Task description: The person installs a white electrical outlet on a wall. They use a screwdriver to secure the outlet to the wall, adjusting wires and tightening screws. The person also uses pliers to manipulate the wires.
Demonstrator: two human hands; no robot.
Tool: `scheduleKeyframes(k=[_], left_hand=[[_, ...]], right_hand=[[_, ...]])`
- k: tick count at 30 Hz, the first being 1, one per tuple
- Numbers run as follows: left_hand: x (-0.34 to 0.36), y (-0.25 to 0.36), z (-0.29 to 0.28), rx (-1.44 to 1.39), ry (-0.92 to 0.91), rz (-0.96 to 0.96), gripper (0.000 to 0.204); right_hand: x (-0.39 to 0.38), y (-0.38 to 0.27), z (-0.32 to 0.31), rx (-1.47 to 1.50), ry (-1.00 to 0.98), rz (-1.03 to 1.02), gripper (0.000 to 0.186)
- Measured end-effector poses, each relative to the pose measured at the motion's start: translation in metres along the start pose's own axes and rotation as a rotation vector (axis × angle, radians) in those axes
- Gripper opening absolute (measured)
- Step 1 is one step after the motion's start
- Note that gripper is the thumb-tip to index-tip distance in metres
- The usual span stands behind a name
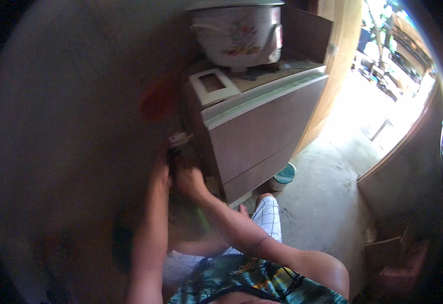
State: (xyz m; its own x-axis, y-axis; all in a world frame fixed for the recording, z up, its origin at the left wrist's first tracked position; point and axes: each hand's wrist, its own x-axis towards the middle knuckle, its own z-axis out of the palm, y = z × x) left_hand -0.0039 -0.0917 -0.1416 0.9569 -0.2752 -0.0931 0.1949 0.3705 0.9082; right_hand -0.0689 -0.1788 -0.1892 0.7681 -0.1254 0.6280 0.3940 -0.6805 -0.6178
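Left of the frame's centre, a person's left hand (161, 172) and right hand (188, 176) work close together in deep shadow, beside a brown cabinet (262, 139). A small pale object (180, 139) shows just above them; whether the fingers pinch it, I cannot tell. Good handling here probably wants steady wrists, more light, and knuckles clear of the cabinet.

You wear a dark teal patterned top (277, 277) with yellow patches, low in the frame, and white shorts (268, 218) checked with thin dark lines.
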Motion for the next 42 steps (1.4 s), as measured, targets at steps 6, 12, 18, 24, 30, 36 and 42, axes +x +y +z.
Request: scheduleKeyframes(k=[6,12,18,24,30,36,42], left_hand=[[-0.010,0.006,0.022,0.143,-0.022,0.099,0.055],[-0.008,0.009,0.024,0.139,-0.010,0.075,0.053],[-0.016,0.012,0.030,0.138,0.021,0.094,0.055],[-0.007,0.009,0.020,0.036,-0.026,-0.030,0.061],[-0.023,0.012,0.026,-0.024,0.014,-0.036,0.056],[-0.013,0.009,0.028,0.038,0.066,0.036,0.047],[-0.008,0.003,0.047,0.028,0.094,0.060,0.040]], right_hand=[[0.003,0.005,-0.006,0.034,-0.170,0.179,0.029],[0.012,-0.002,-0.015,0.243,-0.210,0.374,0.038],[0.021,-0.020,-0.042,0.422,-0.259,0.492,0.047],[0.011,0.004,-0.025,0.188,-0.221,0.232,0.048],[0.009,-0.015,-0.030,0.358,-0.172,0.485,0.036],[0.003,-0.013,-0.030,0.168,-0.200,0.344,0.031],[0.007,-0.010,-0.054,-0.040,-0.320,0.339,0.027]])
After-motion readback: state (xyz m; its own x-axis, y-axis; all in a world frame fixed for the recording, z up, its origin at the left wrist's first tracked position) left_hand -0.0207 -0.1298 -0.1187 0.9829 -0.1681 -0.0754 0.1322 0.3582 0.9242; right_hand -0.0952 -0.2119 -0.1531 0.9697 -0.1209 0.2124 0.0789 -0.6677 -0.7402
